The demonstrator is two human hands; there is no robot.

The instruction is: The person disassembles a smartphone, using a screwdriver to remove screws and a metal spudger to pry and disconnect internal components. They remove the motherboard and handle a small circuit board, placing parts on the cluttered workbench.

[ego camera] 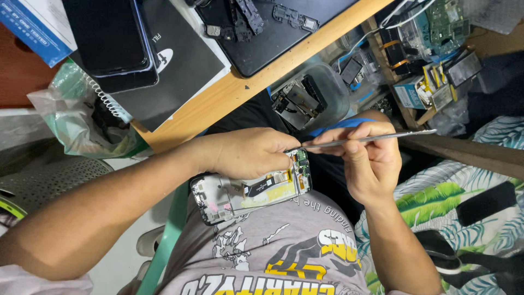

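Phone: we see an opened phone (pixel 251 191), back cover off, lying across the lap just above the grey printed shirt (pixel 273 251), its inner parts facing up.
Left hand: our left hand (pixel 248 153) is curled over the phone's upper edge, fingers closed on the frame near its right end, holding it steady.
Right hand: our right hand (pixel 365 158) is pinched shut on slim metal tweezers (pixel 371 138); it sits just right of the phone.
Tweezers: they run nearly level, the tip pointing left and meeting the phone's top right corner beside the left fingertips.
Desk: the wooden desk (pixel 229 93) lies above the hands, carrying a dark mat (pixel 273 33) with small parts and a second phone (pixel 109 38).
Beside: a clear tub (pixel 311 93) of parts sits behind the hands.
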